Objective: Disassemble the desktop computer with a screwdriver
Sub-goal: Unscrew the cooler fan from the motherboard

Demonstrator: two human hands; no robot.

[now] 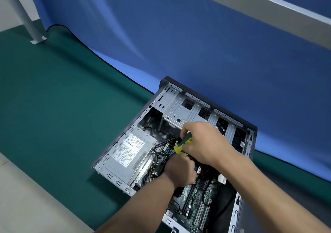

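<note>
An open desktop computer case (249,139) lies on its side on the green mat, its side panel off. Inside I see the grey power supply (129,154), the green motherboard (197,200) and a bare metal drive cage (180,111). My right hand (206,143) is closed around a green and yellow screwdriver (182,144), whose tip points down into the middle of the case. My left hand (179,171) sits just below it, fingers curled down over the motherboard area. What the left fingers touch is hidden by the hand itself.
A green mat (53,116) covers the work surface, and a blue cloth (197,44) lies behind the case. A pale table edge (23,197) runs along the lower left. A grey metal post (28,21) stands at the far left, with a grey beam (268,12) overhead.
</note>
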